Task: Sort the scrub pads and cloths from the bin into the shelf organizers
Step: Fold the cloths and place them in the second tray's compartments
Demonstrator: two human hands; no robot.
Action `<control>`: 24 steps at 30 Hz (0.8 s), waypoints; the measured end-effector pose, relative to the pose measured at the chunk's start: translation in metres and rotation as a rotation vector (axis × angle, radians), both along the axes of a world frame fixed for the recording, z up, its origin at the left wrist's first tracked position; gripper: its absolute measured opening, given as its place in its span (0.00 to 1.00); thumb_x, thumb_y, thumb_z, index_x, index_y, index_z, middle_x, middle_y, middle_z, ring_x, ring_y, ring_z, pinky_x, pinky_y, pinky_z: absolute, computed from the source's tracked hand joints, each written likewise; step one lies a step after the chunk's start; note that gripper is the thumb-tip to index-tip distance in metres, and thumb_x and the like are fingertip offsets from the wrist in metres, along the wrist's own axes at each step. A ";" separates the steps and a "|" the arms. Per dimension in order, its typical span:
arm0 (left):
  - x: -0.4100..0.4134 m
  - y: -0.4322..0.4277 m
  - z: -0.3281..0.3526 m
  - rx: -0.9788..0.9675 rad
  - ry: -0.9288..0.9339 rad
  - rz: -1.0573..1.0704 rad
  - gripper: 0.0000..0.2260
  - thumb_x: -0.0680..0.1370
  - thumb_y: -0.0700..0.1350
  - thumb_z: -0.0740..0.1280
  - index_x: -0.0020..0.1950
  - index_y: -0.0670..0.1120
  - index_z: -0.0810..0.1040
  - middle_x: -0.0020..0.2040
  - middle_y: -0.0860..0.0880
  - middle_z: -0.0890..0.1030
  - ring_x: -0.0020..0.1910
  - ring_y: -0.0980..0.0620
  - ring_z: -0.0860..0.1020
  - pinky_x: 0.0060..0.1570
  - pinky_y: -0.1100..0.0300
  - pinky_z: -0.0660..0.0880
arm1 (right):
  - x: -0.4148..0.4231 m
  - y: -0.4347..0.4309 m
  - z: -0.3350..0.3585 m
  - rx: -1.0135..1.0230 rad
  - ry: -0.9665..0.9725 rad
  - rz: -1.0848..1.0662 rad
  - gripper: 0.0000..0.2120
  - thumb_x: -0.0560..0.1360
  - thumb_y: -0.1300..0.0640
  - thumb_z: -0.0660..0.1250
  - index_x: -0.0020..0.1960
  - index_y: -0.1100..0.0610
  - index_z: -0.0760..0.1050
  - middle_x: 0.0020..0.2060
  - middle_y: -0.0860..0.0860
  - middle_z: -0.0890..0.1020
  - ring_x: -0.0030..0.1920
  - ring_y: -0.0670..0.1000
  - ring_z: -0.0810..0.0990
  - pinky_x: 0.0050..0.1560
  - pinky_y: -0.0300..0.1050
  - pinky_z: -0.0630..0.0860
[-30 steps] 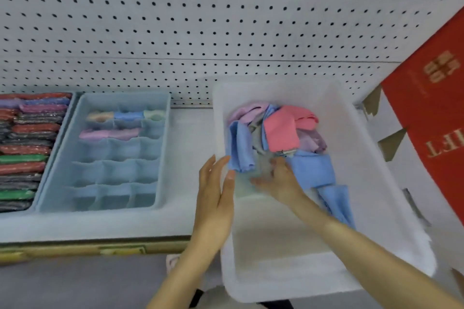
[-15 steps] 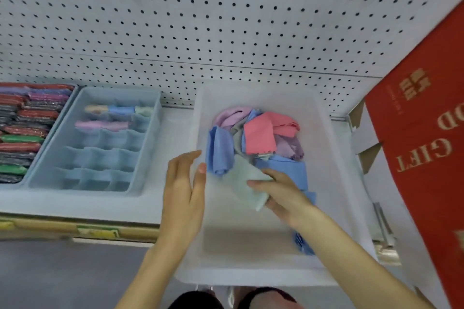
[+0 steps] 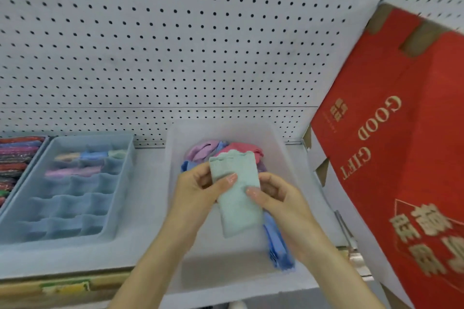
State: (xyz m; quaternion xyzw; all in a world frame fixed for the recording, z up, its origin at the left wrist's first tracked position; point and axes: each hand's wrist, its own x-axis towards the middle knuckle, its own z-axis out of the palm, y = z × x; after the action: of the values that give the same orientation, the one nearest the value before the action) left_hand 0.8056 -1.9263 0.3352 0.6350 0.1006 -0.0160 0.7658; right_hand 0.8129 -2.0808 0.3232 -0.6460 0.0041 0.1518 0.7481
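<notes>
A pale green cloth (image 3: 236, 198) is held upright above the white bin (image 3: 175, 148). My left hand (image 3: 198, 190) pinches its left edge with the thumb across the front. My right hand (image 3: 276, 198) pinches its right edge the same way. Behind and under the cloth, the bin holds pink, purple and blue cloths (image 3: 241, 149), and a blue cloth (image 3: 278, 248) hangs below my right wrist. The blue divided organizer (image 3: 120, 198) sits left of the bin, with a few folded cloths (image 3: 75, 170) in its two back rows.
A second organizer (image 3: 17, 158) at the far left is packed with red, purple and green scrub pads. A red gift box (image 3: 401, 158) leans at the right of the bin. A white pegboard (image 3: 175, 45) backs the shelf.
My right hand lifted the green cloth out of the bin, and my left hand left the bin's rim and took the cloth's other edge. The view tilted upward.
</notes>
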 end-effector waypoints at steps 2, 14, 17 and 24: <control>0.001 -0.001 0.002 0.089 -0.020 -0.016 0.08 0.73 0.33 0.69 0.49 0.43 0.83 0.42 0.49 0.86 0.39 0.57 0.81 0.38 0.64 0.77 | 0.003 0.000 0.006 -0.094 -0.084 -0.014 0.05 0.71 0.60 0.71 0.45 0.53 0.83 0.44 0.52 0.85 0.47 0.52 0.82 0.53 0.48 0.76; -0.004 0.007 0.000 0.073 -0.052 -0.084 0.12 0.72 0.46 0.68 0.44 0.37 0.81 0.38 0.49 0.83 0.34 0.58 0.80 0.38 0.66 0.77 | 0.010 0.000 0.004 -0.044 -0.144 0.002 0.02 0.72 0.63 0.69 0.44 0.62 0.79 0.43 0.50 0.85 0.44 0.47 0.83 0.47 0.38 0.79; -0.006 0.003 -0.005 0.117 -0.077 0.008 0.09 0.72 0.41 0.70 0.34 0.38 0.77 0.46 0.45 0.81 0.36 0.61 0.79 0.34 0.72 0.70 | 0.009 0.002 -0.005 -0.042 -0.204 -0.073 0.02 0.70 0.67 0.71 0.39 0.63 0.79 0.52 0.51 0.82 0.47 0.43 0.82 0.46 0.35 0.76; -0.009 -0.002 -0.019 0.057 -0.121 0.139 0.08 0.70 0.35 0.71 0.31 0.37 0.78 0.55 0.47 0.82 0.46 0.59 0.82 0.40 0.70 0.74 | 0.006 0.006 -0.027 -0.063 -0.440 -0.013 0.16 0.59 0.54 0.78 0.44 0.56 0.82 0.57 0.46 0.77 0.55 0.45 0.79 0.50 0.35 0.75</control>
State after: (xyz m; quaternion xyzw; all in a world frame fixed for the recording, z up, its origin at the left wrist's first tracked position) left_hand 0.7970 -1.9288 0.3167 0.6479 0.0986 0.0786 0.7513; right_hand 0.8191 -2.0750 0.2964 -0.6866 -0.1504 0.0020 0.7113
